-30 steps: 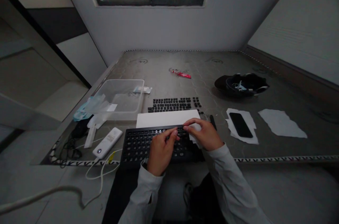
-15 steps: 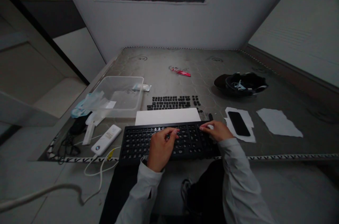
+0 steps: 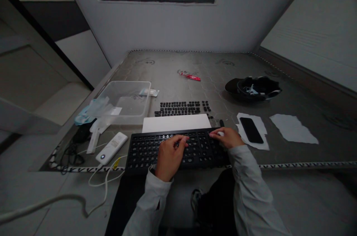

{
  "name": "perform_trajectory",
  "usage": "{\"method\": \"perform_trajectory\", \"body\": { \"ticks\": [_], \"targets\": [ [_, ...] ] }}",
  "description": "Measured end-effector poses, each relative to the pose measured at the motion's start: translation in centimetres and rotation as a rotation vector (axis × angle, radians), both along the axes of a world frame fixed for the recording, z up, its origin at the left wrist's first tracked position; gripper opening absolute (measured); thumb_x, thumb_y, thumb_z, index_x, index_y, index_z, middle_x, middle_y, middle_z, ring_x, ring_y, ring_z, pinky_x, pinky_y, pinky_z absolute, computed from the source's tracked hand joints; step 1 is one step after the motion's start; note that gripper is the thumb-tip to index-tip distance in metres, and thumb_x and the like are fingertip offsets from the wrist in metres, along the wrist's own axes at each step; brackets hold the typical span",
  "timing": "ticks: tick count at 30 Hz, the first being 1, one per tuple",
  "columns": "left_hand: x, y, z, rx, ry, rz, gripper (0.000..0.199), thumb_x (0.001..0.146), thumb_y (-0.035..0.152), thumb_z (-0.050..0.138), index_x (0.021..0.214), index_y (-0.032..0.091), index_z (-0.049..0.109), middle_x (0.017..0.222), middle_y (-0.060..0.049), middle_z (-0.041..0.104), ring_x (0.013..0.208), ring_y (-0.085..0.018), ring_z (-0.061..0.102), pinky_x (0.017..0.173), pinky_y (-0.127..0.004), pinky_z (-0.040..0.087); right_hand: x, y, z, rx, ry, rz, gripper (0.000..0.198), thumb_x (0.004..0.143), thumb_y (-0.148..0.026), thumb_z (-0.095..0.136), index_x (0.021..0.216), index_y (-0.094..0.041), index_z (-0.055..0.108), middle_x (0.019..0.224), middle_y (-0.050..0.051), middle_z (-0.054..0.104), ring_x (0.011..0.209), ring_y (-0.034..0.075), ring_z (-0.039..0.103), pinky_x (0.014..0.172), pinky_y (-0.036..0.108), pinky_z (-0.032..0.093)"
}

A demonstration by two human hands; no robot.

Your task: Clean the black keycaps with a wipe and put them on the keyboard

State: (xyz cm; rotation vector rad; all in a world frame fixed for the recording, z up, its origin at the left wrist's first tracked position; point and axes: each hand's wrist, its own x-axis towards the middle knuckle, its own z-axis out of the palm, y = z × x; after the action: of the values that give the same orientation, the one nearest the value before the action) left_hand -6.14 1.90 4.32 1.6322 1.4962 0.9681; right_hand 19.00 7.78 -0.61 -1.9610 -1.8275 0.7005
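A black keyboard [image 3: 150, 150] with its keycaps off lies across the near edge of the mat and my lap. My left hand [image 3: 170, 157] is over its middle, thumb and fingertips pinched together; whatever is between them is too small to make out. At the keyboard's upper right, my right hand [image 3: 229, 137] pinches with thumb and forefinger, and I cannot tell what it holds. Loose black keycaps [image 3: 180, 108] lie in rows behind the keyboard. Between them and the keyboard is a white sheet [image 3: 175, 123].
To the left stand a clear plastic bin [image 3: 125, 118] and a white power bank [image 3: 112, 148] with a cable. Rightward are a black phone [image 3: 251, 130] on white paper, another paper sheet [image 3: 294, 128] and a black cap [image 3: 237, 89]. A red packet [image 3: 191, 76] lies farther back.
My right hand has shifted very slightly left at the keyboard's upper right. My left hand keeps its pinch in the same place.
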Motion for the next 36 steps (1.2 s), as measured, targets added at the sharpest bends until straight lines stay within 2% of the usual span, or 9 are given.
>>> {"method": "perform_trajectory", "body": {
  "ticks": [11, 27, 36],
  "targets": [
    [0.13, -0.03, 0.09, 0.0, 0.003, 0.004, 0.032, 0.085, 0.039, 0.043, 0.091, 0.022, 0.069, 0.076, 0.0, 0.072, 0.058, -0.014, 0.06, 0.058, -0.023, 0.042, 0.07, 0.38, -0.25, 0.042, -0.049, 0.017, 0.019, 0.067, -0.04, 0.065, 0.075, -0.024, 0.072, 0.079, 0.003, 0.069, 0.078, 0.021, 0.062, 0.07, 0.029, 0.045],
    [-0.03, -0.05, -0.06, 0.008, -0.002, -0.002, 0.029, 0.085, 0.04, 0.045, 0.091, 0.023, 0.068, 0.074, 0.002, 0.071, 0.056, -0.013, 0.059, 0.056, -0.022, 0.04, 0.34, 0.29, -0.1, 0.075, -0.053, 0.145, 0.018, 0.069, -0.041, 0.063, 0.074, -0.025, 0.071, 0.08, 0.001, 0.069, 0.078, 0.019, 0.062, 0.07, 0.028, 0.044],
    [0.03, -0.05, -0.06, 0.009, 0.02, 0.0, 0.032, 0.086, 0.04, 0.043, 0.091, 0.022, 0.069, 0.076, 0.001, 0.071, 0.055, -0.013, 0.057, 0.056, -0.023, 0.04, 0.36, 0.49, -0.26, 0.107, -0.054, 0.139, 0.02, 0.07, -0.042, 0.062, 0.073, -0.024, 0.071, 0.079, 0.001, 0.068, 0.077, 0.019, 0.061, 0.071, 0.029, 0.044]
  ]
}}
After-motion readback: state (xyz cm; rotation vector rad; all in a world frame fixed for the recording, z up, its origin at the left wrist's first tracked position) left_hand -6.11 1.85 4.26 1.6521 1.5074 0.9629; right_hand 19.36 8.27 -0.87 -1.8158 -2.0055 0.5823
